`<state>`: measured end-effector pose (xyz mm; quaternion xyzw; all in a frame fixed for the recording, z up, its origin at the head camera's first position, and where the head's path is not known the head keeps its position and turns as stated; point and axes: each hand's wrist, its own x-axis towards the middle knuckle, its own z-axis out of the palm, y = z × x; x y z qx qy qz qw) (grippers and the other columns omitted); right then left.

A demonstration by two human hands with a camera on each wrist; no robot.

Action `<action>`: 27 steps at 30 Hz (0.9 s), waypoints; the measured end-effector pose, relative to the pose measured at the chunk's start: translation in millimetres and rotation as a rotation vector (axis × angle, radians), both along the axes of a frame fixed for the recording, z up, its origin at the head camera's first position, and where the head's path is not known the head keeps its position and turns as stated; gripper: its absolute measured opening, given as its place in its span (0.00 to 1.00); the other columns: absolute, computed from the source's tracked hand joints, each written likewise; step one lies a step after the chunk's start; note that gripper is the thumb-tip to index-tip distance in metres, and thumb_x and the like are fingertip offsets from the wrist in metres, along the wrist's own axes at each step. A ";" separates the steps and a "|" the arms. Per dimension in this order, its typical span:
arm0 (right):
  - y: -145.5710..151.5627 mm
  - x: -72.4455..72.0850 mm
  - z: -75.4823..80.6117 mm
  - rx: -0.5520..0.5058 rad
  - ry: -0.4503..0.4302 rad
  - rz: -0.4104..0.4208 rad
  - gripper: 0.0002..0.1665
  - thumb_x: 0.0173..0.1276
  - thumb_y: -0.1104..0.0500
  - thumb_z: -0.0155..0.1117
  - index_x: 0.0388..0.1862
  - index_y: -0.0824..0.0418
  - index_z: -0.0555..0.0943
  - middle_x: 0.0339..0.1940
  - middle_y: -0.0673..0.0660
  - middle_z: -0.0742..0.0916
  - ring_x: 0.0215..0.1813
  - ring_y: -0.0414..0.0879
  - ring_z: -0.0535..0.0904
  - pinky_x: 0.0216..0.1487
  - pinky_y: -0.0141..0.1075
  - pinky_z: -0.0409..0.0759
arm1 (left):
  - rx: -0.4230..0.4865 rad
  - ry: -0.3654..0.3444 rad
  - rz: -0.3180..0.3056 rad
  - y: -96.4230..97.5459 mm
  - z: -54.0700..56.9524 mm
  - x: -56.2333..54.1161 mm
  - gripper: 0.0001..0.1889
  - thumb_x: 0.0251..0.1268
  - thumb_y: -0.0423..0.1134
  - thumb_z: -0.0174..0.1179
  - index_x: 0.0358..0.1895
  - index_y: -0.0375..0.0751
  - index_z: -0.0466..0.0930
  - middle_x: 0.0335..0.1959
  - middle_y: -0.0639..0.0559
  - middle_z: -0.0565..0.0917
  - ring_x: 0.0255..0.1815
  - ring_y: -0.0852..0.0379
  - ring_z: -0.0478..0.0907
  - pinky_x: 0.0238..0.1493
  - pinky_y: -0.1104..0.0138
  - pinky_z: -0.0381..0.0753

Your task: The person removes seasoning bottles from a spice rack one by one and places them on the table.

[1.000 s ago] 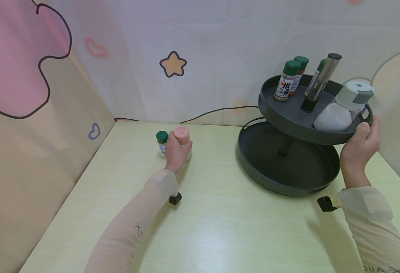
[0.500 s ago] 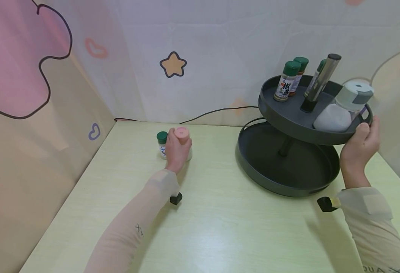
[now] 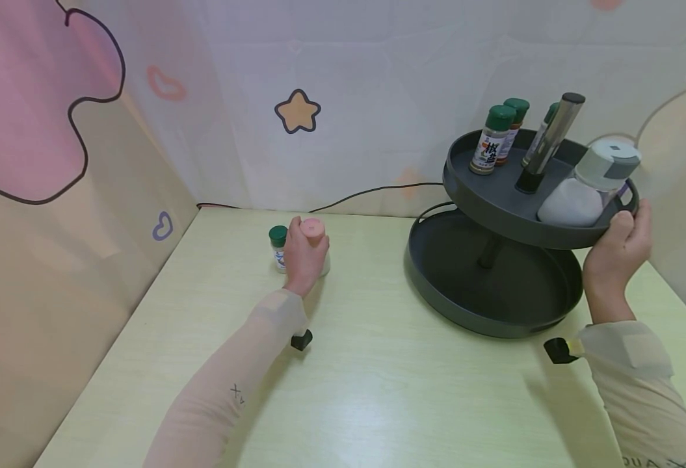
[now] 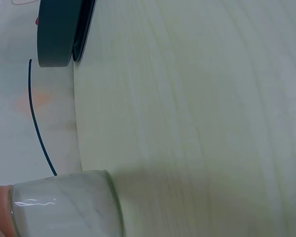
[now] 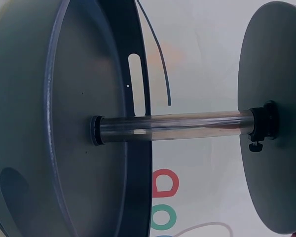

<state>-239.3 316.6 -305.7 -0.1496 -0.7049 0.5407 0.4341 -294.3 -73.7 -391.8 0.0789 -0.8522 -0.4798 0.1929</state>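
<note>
My left hand (image 3: 304,263) grips a glass jar with a pink lid (image 3: 313,229) at the back left of the table. The left wrist view shows the jar's clear body (image 4: 64,207) close to the tabletop. Just left of that hand stands a small seasoning bottle with a green cap (image 3: 278,242), partly covered by the fingers. Over on the right, my right hand (image 3: 619,257) holds the rim of the upper tray (image 3: 506,218) of a dark two-tier rack, thumb at the rim near a handle slot. A white-lidded jar (image 3: 573,198) leans on that tray beside the hand.
Several green-capped seasoning bottles (image 3: 489,146) stand on the upper tray around the metal post (image 3: 553,140). The lower tray (image 3: 495,318) sits on the table (image 3: 378,390) beneath it. A black cable (image 3: 378,188) runs along the patterned back wall.
</note>
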 end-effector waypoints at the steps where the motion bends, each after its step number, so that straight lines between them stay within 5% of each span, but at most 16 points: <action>1: -0.1 -0.1 -0.1 0.001 0.002 0.000 0.25 0.65 0.59 0.32 0.59 0.53 0.68 0.54 0.44 0.76 0.53 0.31 0.66 0.56 0.19 0.60 | -0.003 0.001 0.001 0.0 0.2 0.0 0.34 0.54 0.41 0.58 0.63 0.37 0.54 0.59 0.41 0.66 0.57 0.45 0.67 0.58 0.55 0.66; 6: -1.0 -0.5 0.7 0.000 0.014 -0.004 0.24 0.65 0.59 0.33 0.56 0.53 0.70 0.50 0.44 0.77 0.50 0.30 0.66 0.54 0.19 0.60 | -0.012 -0.001 0.000 -0.1 1.6 -0.4 0.34 0.54 0.42 0.58 0.63 0.37 0.54 0.60 0.42 0.66 0.57 0.45 0.67 0.59 0.55 0.66; 12: -3.3 -0.9 1.7 0.012 0.048 -0.020 0.12 0.64 0.59 0.35 0.33 0.47 0.68 0.30 0.41 0.70 0.39 0.33 0.64 0.41 0.23 0.58 | -0.019 0.017 0.001 0.1 3.8 -0.4 0.34 0.54 0.41 0.59 0.63 0.38 0.54 0.59 0.41 0.66 0.57 0.45 0.67 0.59 0.56 0.65; 19: -3.8 0.1 0.9 0.016 0.030 -0.017 0.19 0.65 0.59 0.34 0.47 0.50 0.72 0.40 0.42 0.76 0.45 0.32 0.66 0.48 0.20 0.60 | -0.015 0.028 -0.006 0.5 7.4 2.7 0.34 0.54 0.43 0.58 0.63 0.39 0.54 0.60 0.41 0.66 0.57 0.46 0.66 0.59 0.55 0.65; 23: -4.7 -0.8 0.6 0.021 0.037 -0.032 0.12 0.65 0.58 0.35 0.35 0.47 0.69 0.29 0.40 0.69 0.37 0.33 0.62 0.40 0.23 0.57 | -0.009 0.034 -0.017 1.0 10.0 4.3 0.34 0.54 0.43 0.58 0.63 0.39 0.54 0.61 0.41 0.65 0.59 0.46 0.65 0.60 0.55 0.64; 27: -6.4 -0.5 0.9 0.008 0.027 -0.039 0.11 0.65 0.58 0.35 0.33 0.46 0.68 0.28 0.40 0.68 0.36 0.32 0.62 0.39 0.23 0.57 | -0.011 0.038 -0.028 2.1 12.7 6.1 0.34 0.54 0.43 0.58 0.64 0.41 0.54 0.62 0.43 0.64 0.60 0.48 0.64 0.60 0.56 0.64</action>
